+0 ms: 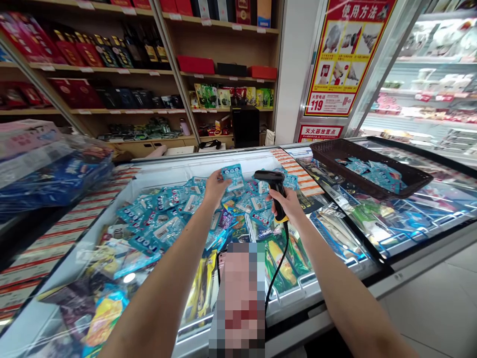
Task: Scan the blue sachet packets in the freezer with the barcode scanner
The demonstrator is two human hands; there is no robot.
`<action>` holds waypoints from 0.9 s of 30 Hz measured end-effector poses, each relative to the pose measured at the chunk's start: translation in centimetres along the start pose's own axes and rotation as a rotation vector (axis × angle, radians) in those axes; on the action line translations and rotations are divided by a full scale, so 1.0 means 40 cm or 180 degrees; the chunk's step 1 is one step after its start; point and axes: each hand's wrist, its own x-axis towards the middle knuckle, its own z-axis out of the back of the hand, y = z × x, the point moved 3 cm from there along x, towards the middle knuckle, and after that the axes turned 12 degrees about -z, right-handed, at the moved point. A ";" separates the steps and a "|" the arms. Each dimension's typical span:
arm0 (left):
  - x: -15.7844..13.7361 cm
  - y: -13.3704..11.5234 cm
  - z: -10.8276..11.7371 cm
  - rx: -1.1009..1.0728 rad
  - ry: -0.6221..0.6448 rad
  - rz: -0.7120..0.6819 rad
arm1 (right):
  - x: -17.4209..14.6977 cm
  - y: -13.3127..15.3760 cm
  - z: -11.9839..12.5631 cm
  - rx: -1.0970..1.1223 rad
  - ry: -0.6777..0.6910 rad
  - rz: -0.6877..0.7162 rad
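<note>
Pinched in my left hand (216,189) is a small light-blue packet (233,176), its printed face turned toward me. My right hand (292,206) is wrapped round the grip of a black barcode scanner (279,193) with yellow trim. The scanner's head points left, toward the packet. Its black cable (281,258) runs down from the handle. Many similar blue packets (167,228) lie in a loose pile on the glass top under and around both hands. Some of them show white barcode labels.
Under the glass, a chest freezer holds bagged goods (278,261) in wire baskets. A brown plastic basket (322,159) with blue packets (380,174) stands on the right. Plastic-wrapped packages (48,174) are stacked at left. Shelves (231,77) rise behind. A blurred block covers the bottom centre.
</note>
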 end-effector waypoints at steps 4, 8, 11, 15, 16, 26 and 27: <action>-0.017 -0.029 0.052 -0.0203 -0.0332 -0.0001 | -0.013 0.007 -0.022 -0.0177 0.0165 0.0024; -0.071 -0.040 0.119 -0.0192 -0.0594 0.0024 | -0.036 0.015 -0.047 -0.0407 0.0414 0.0052; -0.118 -0.038 0.153 -0.0269 -0.0500 0.0227 | -0.049 0.012 -0.061 -0.0503 0.0627 0.0043; -0.151 -0.037 0.174 -0.0608 -0.0643 0.0330 | -0.060 0.003 -0.076 -0.0682 0.0880 0.0054; -0.153 -0.038 0.175 -0.0702 -0.0654 0.0334 | -0.063 0.004 -0.079 -0.0715 0.0914 0.0073; -0.152 -0.039 0.171 -0.0398 -0.0485 0.0224 | -0.073 0.008 -0.091 -0.0916 0.1052 0.0095; -0.153 -0.040 0.169 -0.0438 -0.0480 0.0215 | -0.071 0.006 -0.091 -0.0942 0.1051 0.0108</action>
